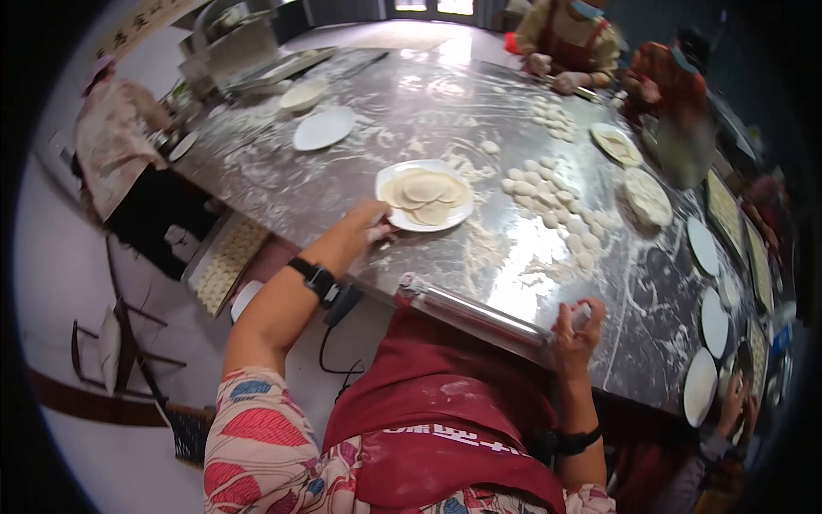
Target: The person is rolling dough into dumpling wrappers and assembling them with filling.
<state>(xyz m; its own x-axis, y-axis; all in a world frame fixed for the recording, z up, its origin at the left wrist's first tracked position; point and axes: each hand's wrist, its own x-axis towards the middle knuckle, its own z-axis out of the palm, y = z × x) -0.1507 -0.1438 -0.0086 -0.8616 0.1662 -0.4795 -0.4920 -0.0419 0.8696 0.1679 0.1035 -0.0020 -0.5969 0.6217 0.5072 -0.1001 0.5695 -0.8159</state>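
Observation:
My left hand [377, 220] pinches the left rim of a white plate [382, 182]. On that plate lies an overlapping stack of thin, round dough wrappers [425, 194]. A shiny metal rolling pin [484, 313] lies along the table's near edge, in front of my apron. My right hand [579, 332] is closed at its right end, with fingers curled around the handle. To the right of the plate, many small dough pieces [548, 197] are spread on the floured metal table [342, 214].
Empty white plates [325, 128] stand at the back left and along the right edge. A flour-covered plate [648, 197] and a plate of wrappers [618, 146] are at right. Co-workers [569, 43] stand around the table. A tray of dumplings [227, 261] sits low at left.

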